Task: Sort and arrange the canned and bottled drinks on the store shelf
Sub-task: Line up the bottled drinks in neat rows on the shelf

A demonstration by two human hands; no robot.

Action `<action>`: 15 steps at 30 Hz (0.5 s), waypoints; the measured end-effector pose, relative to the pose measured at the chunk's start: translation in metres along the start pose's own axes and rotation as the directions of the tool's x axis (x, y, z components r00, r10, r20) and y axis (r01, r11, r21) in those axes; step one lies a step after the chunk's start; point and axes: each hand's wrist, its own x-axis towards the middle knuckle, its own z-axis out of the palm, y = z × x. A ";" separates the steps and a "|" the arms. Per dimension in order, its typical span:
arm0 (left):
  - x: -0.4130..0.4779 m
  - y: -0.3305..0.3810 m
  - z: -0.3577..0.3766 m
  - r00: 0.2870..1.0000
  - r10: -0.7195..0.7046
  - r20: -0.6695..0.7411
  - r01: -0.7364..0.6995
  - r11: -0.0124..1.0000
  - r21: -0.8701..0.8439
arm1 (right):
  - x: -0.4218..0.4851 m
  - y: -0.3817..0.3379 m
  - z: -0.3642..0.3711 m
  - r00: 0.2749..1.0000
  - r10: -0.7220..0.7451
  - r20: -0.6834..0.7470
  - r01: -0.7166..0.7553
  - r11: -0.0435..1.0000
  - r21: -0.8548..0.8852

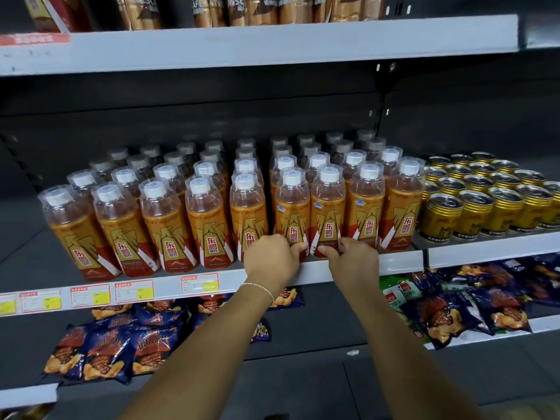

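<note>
Grey shelf (394,262) carries orange bottles (169,225) (gold cans (472,213) right of both hands); left hand (272,256) grips a front bottle (292,207), right hand (354,258) pinches the neighbouring bottle (328,207).

Blue snack bags (112,353) – loosely heaped – below price tags (133,291) (yellow-patched).

Dark grey back panel (181,110), pale grey shelf edges (272,43) — yellow-and-red price labels (133,291), dim light.

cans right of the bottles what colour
The cans are gold with silver tops; head view.
</note>
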 end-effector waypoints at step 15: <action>-0.013 0.041 0.001 0.974 0.224 0.024 -0.224 0.974 0.010 | 0.015 0.047 -0.033 0.994 0.095 -0.059 -0.091 0.993 0.070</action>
